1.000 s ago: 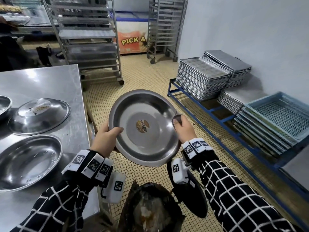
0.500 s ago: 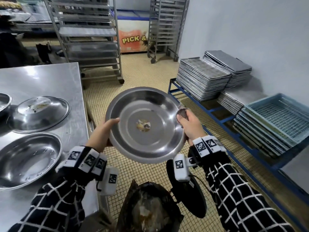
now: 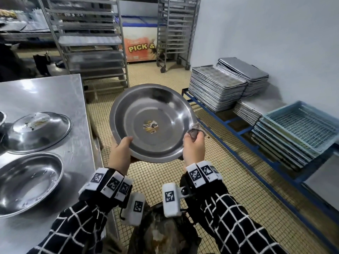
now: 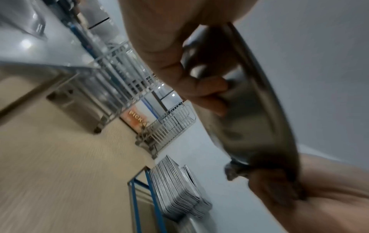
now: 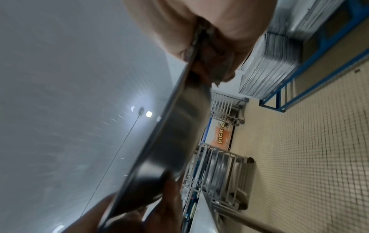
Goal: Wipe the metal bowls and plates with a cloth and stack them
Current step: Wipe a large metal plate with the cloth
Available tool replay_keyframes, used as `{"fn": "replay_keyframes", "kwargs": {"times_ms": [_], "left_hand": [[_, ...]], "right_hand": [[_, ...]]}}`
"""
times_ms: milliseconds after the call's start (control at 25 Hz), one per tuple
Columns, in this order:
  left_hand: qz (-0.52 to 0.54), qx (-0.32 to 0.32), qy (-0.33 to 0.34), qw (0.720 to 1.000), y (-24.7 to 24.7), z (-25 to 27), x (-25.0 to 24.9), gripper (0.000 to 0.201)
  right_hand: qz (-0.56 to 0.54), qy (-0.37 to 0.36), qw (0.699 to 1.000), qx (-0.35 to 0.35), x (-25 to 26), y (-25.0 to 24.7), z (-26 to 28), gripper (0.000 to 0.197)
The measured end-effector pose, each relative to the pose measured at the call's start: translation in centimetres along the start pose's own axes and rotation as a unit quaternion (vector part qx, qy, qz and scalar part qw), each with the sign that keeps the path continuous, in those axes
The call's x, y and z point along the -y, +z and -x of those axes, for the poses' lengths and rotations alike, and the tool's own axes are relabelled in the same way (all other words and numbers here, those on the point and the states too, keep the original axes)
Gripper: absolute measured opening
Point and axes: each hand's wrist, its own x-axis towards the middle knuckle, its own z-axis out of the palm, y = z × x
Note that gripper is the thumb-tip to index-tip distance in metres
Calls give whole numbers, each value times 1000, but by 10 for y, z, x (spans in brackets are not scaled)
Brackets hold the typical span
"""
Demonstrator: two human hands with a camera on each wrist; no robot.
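The bowl (image 3: 152, 123) is plain silver-grey steel with a small gold and black sticker (image 3: 151, 128) at its centre. The cloth (image 3: 194, 132) against its rim is dull grey-brown. Both sleeves (image 3: 229, 224) are black with a thin white grid, and the wrist bands (image 3: 201, 172) carry white squares printed with black block patterns. The surface (image 3: 45, 96) is bright steel, the floor (image 3: 238, 180) small beige tiles, the rack (image 3: 229, 123) blue, the crates (image 3: 300, 125) pale blue, the wall (image 3: 266, 33) pale grey

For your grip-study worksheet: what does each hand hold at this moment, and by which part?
The left hand grips the metal bowl at its near-left rim. The right hand pinches the cloth against the bowl's right rim, so both hands hold it by the edge.
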Motion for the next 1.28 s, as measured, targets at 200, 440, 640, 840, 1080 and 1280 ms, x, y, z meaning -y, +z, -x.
{"fn": "replay_keyframes", "kwargs": {"times_ms": [200,440,640,840,1080,1280], "left_hand": [[-22,142,-69,987,-45,-24,-23,61],[-12,-11,-24,1000,-27,-16,-17,33],[-17,71,-54,996,10,10,1,22],[-3,138,-17,990,-33,-9,-19,36],[29,8,22,999,-34,-23,-17,28],[-13,39,7,999,7,-1,16,30]], "right_hand": [[101,-54,987,116,26,-31,-25,25],[40,-88,995,32,12,-10,7,29],[-38,6,999,17,-1,14,15,32],[30,-7,996,85,15,-13,-17,36],[57,-35,994,81,27,-8,-16,37],[-25,35,998,43,5,19,6,35]]}}
